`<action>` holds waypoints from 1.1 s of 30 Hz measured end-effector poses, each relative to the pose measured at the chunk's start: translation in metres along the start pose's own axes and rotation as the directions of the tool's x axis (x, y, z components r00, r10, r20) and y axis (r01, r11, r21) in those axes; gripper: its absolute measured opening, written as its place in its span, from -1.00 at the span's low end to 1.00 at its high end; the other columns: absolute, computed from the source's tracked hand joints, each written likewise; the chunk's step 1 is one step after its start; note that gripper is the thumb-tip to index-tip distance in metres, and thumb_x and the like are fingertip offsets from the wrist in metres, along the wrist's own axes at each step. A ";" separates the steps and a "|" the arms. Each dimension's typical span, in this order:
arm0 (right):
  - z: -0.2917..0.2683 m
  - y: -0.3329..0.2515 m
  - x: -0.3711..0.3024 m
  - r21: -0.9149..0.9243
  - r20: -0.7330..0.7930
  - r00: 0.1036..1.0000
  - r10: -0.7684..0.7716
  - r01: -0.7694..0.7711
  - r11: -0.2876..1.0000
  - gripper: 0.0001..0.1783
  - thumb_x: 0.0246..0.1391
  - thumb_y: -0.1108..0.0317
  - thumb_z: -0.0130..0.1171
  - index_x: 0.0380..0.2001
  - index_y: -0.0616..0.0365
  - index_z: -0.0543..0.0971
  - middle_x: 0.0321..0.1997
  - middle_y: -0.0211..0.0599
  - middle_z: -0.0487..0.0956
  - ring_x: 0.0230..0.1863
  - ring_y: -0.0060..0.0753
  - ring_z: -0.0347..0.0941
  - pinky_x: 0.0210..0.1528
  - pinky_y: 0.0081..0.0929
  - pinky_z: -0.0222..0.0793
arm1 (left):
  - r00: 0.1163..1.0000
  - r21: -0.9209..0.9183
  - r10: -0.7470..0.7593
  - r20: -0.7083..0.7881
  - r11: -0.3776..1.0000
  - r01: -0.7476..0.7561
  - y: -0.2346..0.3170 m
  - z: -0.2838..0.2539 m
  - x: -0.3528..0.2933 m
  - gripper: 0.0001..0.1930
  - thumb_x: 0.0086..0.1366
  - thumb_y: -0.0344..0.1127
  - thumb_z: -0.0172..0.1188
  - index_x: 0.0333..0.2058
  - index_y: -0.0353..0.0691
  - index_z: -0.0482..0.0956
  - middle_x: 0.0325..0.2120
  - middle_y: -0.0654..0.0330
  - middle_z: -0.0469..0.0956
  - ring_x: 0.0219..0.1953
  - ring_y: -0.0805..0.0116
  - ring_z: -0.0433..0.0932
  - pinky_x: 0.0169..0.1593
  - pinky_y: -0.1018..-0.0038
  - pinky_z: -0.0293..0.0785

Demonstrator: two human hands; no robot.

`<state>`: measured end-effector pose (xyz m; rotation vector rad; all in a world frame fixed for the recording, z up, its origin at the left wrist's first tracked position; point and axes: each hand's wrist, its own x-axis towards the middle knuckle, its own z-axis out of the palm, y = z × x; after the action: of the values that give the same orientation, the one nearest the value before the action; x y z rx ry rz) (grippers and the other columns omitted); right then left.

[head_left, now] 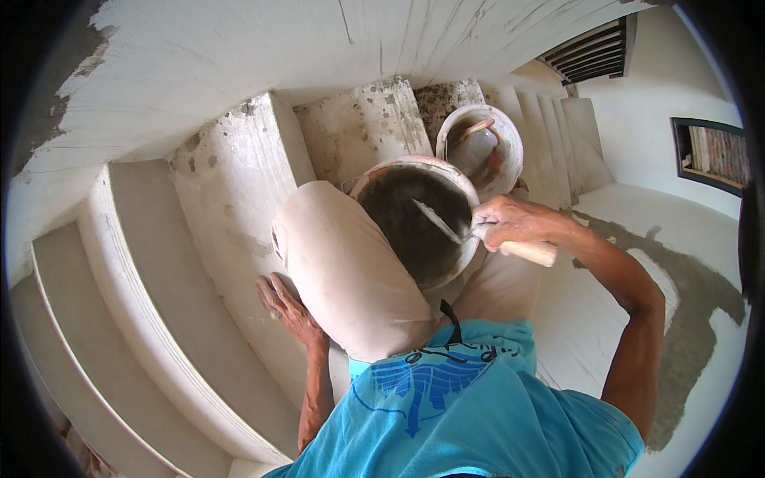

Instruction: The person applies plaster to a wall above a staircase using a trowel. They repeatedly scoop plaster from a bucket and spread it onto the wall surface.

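My right hand [508, 221] is closed round a trowel [437, 221] with a pale wooden handle [531, 252]. The trowel's narrow blade points left, over the dark grey mortar [405, 239] in a round bucket [414, 162]. Whether the blade touches the mortar I cannot tell. My left hand [292, 312] lies flat on a stair step beside my left thigh, fingers spread, with a ring on one finger. The mortar bucket stands between my knees.
Just beyond the mortar bucket stands a second bucket [510, 134], holding a tool with an orange handle [480, 127]. Stained concrete steps [231, 183] run along the left and far side. Smeared wet-looking plaster [701, 319] marks the surface on the right. A pale wall [239, 48] rises ahead.
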<state>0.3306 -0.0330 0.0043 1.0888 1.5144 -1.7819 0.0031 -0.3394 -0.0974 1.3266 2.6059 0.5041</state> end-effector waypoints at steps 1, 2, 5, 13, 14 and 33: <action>0.007 0.010 0.008 0.021 -0.036 0.999 -0.040 0.040 0.999 -0.58 -0.24 0.35 0.22 -0.22 0.31 0.57 -0.39 -0.24 0.57 -0.35 -0.39 0.56 -0.36 -0.38 0.47 | 1.000 0.007 0.005 -0.003 1.000 -0.005 -0.002 0.002 0.000 -0.09 0.32 0.28 0.08 0.47 -0.08 0.03 0.47 -0.11 -0.06 0.48 -0.20 -0.09 0.45 -0.04 0.02; 0.014 0.017 0.015 0.039 -0.072 0.994 -0.080 0.083 0.996 -0.57 -0.24 0.35 0.22 -0.21 0.32 0.57 -0.37 -0.23 0.57 -0.35 -0.40 0.56 -0.37 -0.39 0.47 | 1.000 0.015 0.008 -0.008 1.000 -0.008 -0.003 0.003 0.000 -0.09 0.32 0.29 0.09 0.47 -0.07 0.03 0.47 -0.11 -0.06 0.48 -0.20 -0.08 0.44 -0.04 0.05; 0.026 0.028 0.028 0.233 -0.082 0.994 -0.077 0.094 0.968 -0.54 -0.12 0.34 0.18 -0.09 0.32 0.54 -0.31 -0.17 0.58 -0.34 -0.38 0.57 -0.46 -0.37 0.49 | 1.000 -0.010 -0.004 0.005 1.000 0.004 -0.005 0.005 0.000 -0.09 0.31 0.28 0.10 0.48 -0.05 0.01 0.46 -0.10 -0.06 0.48 -0.19 -0.08 0.41 -0.04 0.14; 0.045 0.050 0.076 0.597 0.036 0.998 0.054 -0.065 0.800 -0.61 0.17 0.31 0.09 0.03 0.27 0.44 -0.27 -0.15 0.58 -0.46 -0.36 0.53 -0.63 -0.35 0.48 | 1.000 0.024 0.000 -0.003 1.000 0.000 -0.007 0.007 0.000 -0.10 0.32 0.28 0.10 0.48 -0.01 -0.01 0.47 -0.07 -0.08 0.48 -0.16 -0.09 0.41 -0.03 0.15; 0.047 0.046 0.077 0.624 0.032 0.997 0.075 -0.079 0.777 -0.63 0.18 0.31 0.09 0.01 0.25 0.43 -0.28 -0.15 0.57 -0.46 -0.37 0.53 -0.63 -0.35 0.48 | 1.000 0.029 -0.002 -0.004 1.000 0.002 -0.007 0.007 0.000 -0.10 0.32 0.28 0.09 0.48 -0.01 0.00 0.47 -0.07 -0.08 0.49 -0.16 -0.09 0.41 -0.03 0.15; 0.067 0.050 0.105 0.831 -0.014 0.996 -0.083 0.058 0.554 -0.69 0.31 0.26 0.05 0.00 0.23 0.44 -0.33 -0.18 0.56 -0.52 -0.44 0.51 -0.64 -0.44 0.50 | 1.000 0.024 -0.010 -0.018 1.000 0.011 -0.007 0.009 0.001 -0.12 0.34 0.28 0.07 0.47 -0.02 0.02 0.47 -0.06 -0.06 0.48 -0.17 -0.09 0.45 -0.08 0.04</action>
<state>0.3024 -0.0994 -0.1085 1.4025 0.6062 -2.6652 -0.0002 -0.3410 -0.1084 1.3213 2.6402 0.4861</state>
